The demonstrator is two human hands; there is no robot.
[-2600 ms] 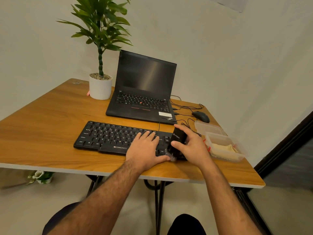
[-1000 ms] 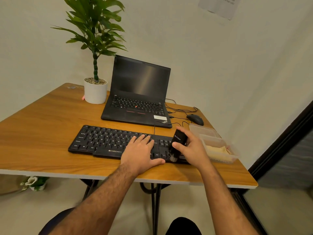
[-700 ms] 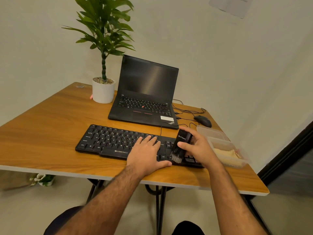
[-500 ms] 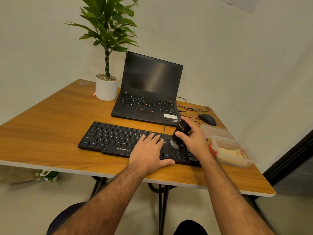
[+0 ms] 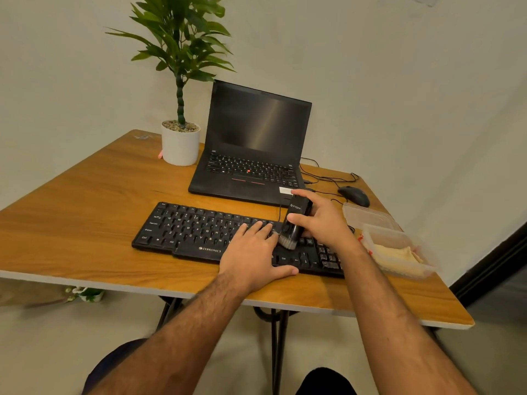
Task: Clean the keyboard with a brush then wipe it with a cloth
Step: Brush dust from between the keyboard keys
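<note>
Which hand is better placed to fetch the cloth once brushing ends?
Probably the right hand: it holds the brush beside the container with the cloth. The left hand rests flat on the keyboard, farther away.

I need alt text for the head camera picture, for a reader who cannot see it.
A right hand holds a black brush, bristles down on a black keyboard, while the left hand rests flat on its keys. Behind on the wooden table stand an open laptop and a potted plant.
</note>
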